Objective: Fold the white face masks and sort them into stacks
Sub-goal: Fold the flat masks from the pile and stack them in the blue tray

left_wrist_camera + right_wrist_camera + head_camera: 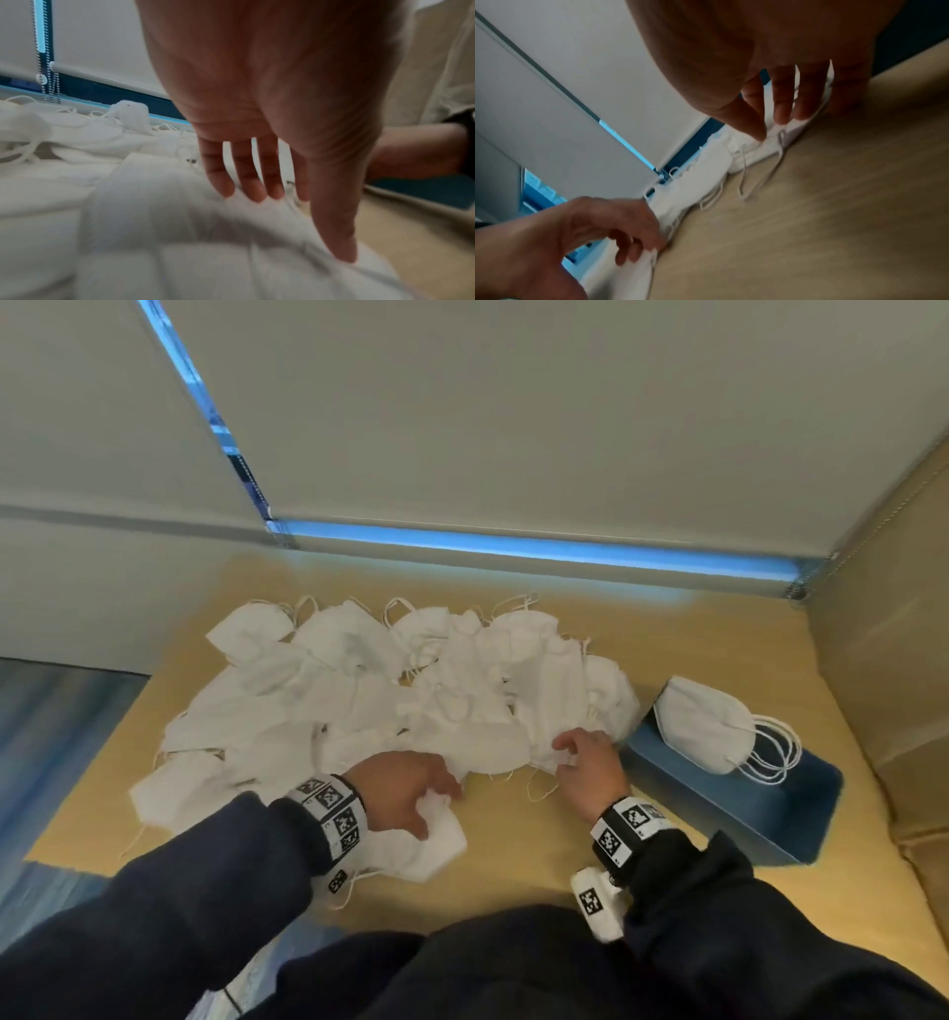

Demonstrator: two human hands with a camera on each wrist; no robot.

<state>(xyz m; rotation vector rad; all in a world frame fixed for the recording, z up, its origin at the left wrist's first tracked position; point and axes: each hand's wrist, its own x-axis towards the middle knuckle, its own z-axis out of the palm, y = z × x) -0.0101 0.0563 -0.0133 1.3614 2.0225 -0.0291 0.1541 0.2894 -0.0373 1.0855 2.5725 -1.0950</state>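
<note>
Left hand [405, 788]: palm down, fingers loosely extended, fingertips [253, 194] and thumb resting on a white mask [436, 839] at the near edge of the pile, not clasping it; right hand [590, 767]: thumb and fingers [781, 113] narrowed to a pinch on the edge of another mask [765, 146] at the pile's right near corner, an ear loop trailing onto bare wood; loose mask pile [390, 695]: spread across the table's [513, 855] far and left portion; folded stack [714, 721]: on a blue tray [760, 803], right of the pile; open tabletop lies nearest the person, between the hands.
</note>
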